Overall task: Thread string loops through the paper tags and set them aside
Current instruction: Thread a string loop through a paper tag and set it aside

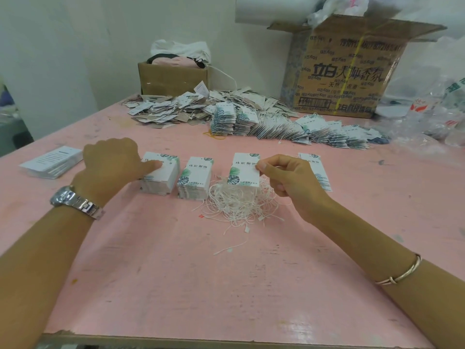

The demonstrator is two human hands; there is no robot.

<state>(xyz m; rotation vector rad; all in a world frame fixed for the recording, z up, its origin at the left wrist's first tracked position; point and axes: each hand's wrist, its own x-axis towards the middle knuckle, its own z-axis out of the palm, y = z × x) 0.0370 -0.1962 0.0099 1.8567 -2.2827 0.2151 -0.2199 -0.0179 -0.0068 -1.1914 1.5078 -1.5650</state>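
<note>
On the pink table (176, 273) stand stacks of white paper tags printed with green leaves. My left hand (113, 162) rests on the left stack (166, 177), its fingertip on the top tag. A second stack (195, 180) stands beside it. My right hand (289, 177) pinches one tag (245, 170) by its right edge and holds it above a tangle of white string loops (239, 202). Behind my right hand a further stack (315, 167) shows in part.
Rows of tags with strings (289, 129) and a loose heap of tags (171, 109) lie at the back. A small cardboard box (171, 76), a large printed carton (347, 71) and plastic bags (432, 117) line the far edge. A flat tag stack (52, 161) lies left.
</note>
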